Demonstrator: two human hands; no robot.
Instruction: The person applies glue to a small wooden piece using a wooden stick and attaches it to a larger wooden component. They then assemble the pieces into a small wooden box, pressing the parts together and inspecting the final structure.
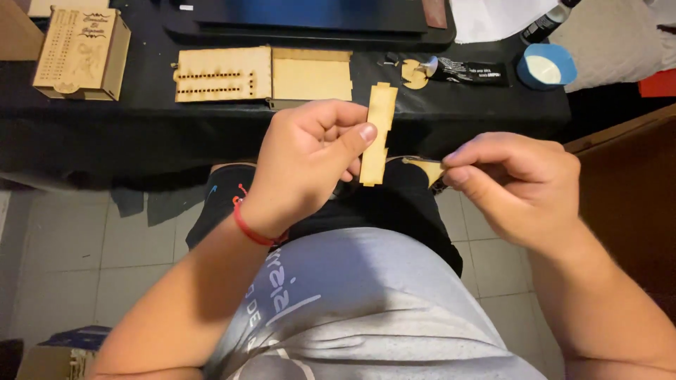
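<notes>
my left hand (306, 158) pinches notched plywood strip (379, 134), long axis upright, off the table's (84, 141) near edge | my right hand (517, 186) pinches small curved wood piece (428, 169), tip pointing left

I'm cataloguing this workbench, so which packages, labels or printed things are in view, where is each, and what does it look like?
Wooden box: far left on the black table, pale plywood with engraved lettering and ornament.
Glue tube: table's right part, black with small white print, lying flat.
Tape roll: right of the tube, round, blue, pale centre.
Grey shirt: worn by the person, white lettering.
</notes>
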